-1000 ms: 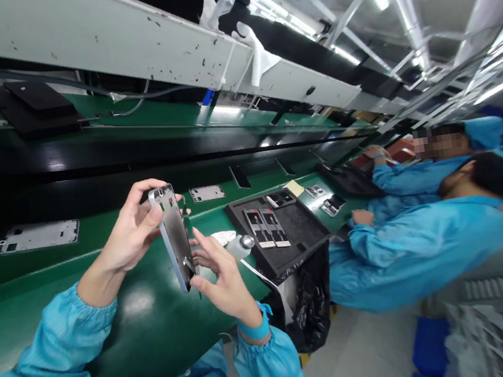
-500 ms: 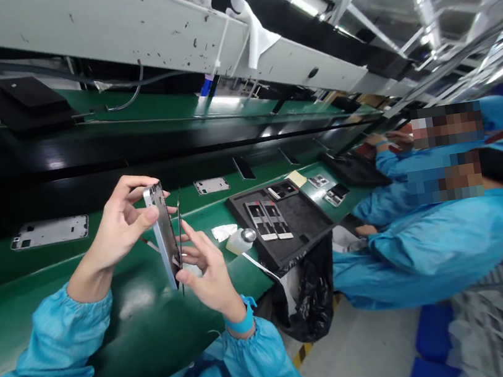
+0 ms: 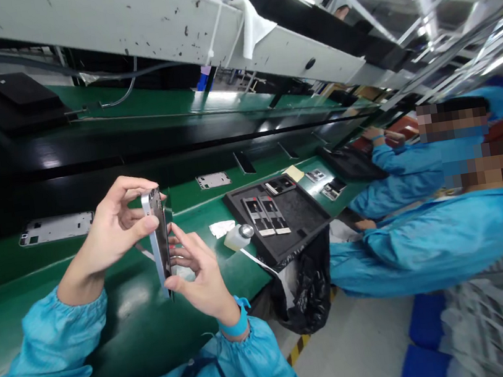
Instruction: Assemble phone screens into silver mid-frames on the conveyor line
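Note:
Upright in front of me stands a silver phone frame (image 3: 157, 261), seen almost edge-on. My left hand (image 3: 118, 235) is closed on its upper part, thumb along the near edge. My right hand (image 3: 201, 277) is closed on a thin dark phone panel (image 3: 167, 250) at its lower end. This panel lies close along the frame's right face; whether it is fully seated I cannot tell. Below and behind my right fingers is a pale patch on the bench, partly hidden.
Phone frames (image 3: 58, 228) and dark panels (image 3: 244, 162) lie along the black belt. To the right are a clear bottle (image 3: 238, 238), a white wipe (image 3: 222, 229) and a black tray (image 3: 304, 231) with phone parts. A black bag (image 3: 306, 290) hangs below. Co-workers in blue (image 3: 428, 245) sit on the right.
The dark panel, held apart from the phone frame before, is now close against it. My right hand has moved left with the panel. The view has shifted slightly.

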{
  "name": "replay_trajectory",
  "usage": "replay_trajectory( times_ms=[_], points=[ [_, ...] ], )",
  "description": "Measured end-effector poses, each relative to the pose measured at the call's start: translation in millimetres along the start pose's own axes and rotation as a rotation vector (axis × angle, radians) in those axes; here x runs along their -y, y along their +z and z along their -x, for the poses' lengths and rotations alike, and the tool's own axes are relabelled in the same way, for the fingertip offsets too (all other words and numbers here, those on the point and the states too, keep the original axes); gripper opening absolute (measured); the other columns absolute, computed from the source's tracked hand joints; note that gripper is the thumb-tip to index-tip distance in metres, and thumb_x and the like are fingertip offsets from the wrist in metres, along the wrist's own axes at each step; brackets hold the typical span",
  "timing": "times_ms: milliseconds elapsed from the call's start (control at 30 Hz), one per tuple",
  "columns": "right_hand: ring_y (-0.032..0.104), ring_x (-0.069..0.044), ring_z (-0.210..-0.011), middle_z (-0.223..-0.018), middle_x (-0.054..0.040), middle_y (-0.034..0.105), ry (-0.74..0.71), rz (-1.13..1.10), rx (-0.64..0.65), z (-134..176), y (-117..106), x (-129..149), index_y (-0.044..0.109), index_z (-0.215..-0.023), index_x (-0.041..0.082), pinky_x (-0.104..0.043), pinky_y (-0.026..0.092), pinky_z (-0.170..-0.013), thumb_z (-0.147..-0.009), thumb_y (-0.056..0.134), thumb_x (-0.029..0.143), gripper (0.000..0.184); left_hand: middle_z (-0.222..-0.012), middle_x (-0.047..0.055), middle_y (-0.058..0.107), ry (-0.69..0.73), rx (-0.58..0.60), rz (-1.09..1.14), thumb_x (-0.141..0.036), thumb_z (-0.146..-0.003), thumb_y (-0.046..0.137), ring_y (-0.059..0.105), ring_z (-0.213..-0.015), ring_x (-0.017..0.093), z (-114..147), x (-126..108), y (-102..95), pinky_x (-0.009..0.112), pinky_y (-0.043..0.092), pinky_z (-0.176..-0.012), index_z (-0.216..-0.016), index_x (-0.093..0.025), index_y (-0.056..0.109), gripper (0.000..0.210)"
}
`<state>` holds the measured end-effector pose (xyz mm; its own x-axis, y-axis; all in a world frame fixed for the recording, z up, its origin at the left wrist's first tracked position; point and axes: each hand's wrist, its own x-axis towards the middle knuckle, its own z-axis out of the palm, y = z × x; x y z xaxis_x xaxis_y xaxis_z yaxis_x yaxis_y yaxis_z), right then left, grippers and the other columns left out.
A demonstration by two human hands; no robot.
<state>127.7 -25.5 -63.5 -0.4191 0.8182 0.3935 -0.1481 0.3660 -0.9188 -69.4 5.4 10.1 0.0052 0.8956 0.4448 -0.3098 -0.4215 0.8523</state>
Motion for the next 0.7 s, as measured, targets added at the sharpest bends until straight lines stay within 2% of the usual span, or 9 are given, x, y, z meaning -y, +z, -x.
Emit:
replay_trajectory(
  times_ms=[167,333,433,500,567,633,700],
  points=[
    [0.075,-0.022,-0.108,-0.125,-0.0068,0.054,-0.062,-0.025,-0.028,0,9,-2,0.044,-0.163,0.040,-0.038,0.069,-0.094,-0.088,0.079,0.063,0.085,-0.104,0.007,0.074,0.090,0.084,-0.119,-0.027,-0.083,0.088,0.077,-0.068,0.021,12,-1,5.1,0.020,0.059,-0.040,-0.122,-0.020,0.072,0.043],
    [0.073,-0.023,-0.111,-0.127,-0.0072,0.052,-0.149,-0.040,-0.051,-5,13,-2,0.043,-0.163,0.043,-0.038,0.068,-0.094,-0.091,0.077,0.060,0.082,-0.108,0.007,0.074,0.164,0.067,-0.147,-0.023,-0.087,0.085,0.078,-0.070,0.019,14,-1,3.7,0.018,0.059,-0.043,-0.126,-0.021,0.071,0.041],
    [0.072,-0.024,-0.110,-0.127,-0.0087,0.050,-0.163,0.065,-0.053,-10,12,-6,0.047,-0.162,0.038,-0.042,0.066,-0.097,-0.089,0.079,0.061,0.083,-0.114,0.008,0.075,0.208,0.068,-0.123,-0.029,-0.089,0.086,0.080,-0.079,0.021,15,-1,7.8,0.024,0.067,-0.058,-0.126,-0.024,0.072,0.040],
    [0.069,-0.024,-0.111,-0.131,-0.0106,0.049,-0.174,0.222,-0.059,-13,11,-11,0.053,-0.159,0.033,-0.045,0.063,-0.102,-0.086,0.083,0.060,0.083,-0.126,0.011,0.073,0.178,0.068,-0.105,-0.038,-0.094,0.080,0.080,-0.097,0.026,17,-1,14.7,0.036,0.071,-0.077,-0.132,-0.027,0.070,0.041],
    [0.065,-0.025,-0.114,-0.138,-0.0135,0.046,-0.190,0.366,-0.061,-16,11,-14,0.058,-0.156,0.028,-0.046,0.061,-0.104,-0.088,0.080,0.062,0.079,-0.137,0.012,0.070,0.098,0.033,-0.051,-0.048,-0.101,0.070,0.077,-0.113,0.030,19,1,23.6,0.043,0.069,-0.091,-0.141,-0.030,0.065,0.044],
    [0.062,-0.026,-0.118,-0.150,-0.0159,0.039,-0.213,0.436,-0.057,-17,11,-13,0.059,-0.155,0.027,-0.048,0.059,-0.105,-0.097,0.067,0.065,0.070,-0.139,0.012,0.071,0.016,-0.042,0.046,-0.057,-0.104,0.059,0.077,-0.113,0.030,19,4,32.0,0.044,0.069,-0.089,-0.145,-0.031,0.062,0.048],
    [0.060,-0.027,-0.123,-0.162,-0.0168,0.029,-0.232,0.415,-0.100,-19,8,-6,0.052,-0.160,0.028,-0.051,0.055,-0.109,-0.103,0.053,0.068,0.069,-0.124,0.011,0.078,-0.065,-0.123,0.138,-0.069,-0.102,0.052,0.080,-0.097,0.029,17,8,38.5,0.043,0.070,-0.077,-0.136,-0.029,0.068,0.055]
  ],
)
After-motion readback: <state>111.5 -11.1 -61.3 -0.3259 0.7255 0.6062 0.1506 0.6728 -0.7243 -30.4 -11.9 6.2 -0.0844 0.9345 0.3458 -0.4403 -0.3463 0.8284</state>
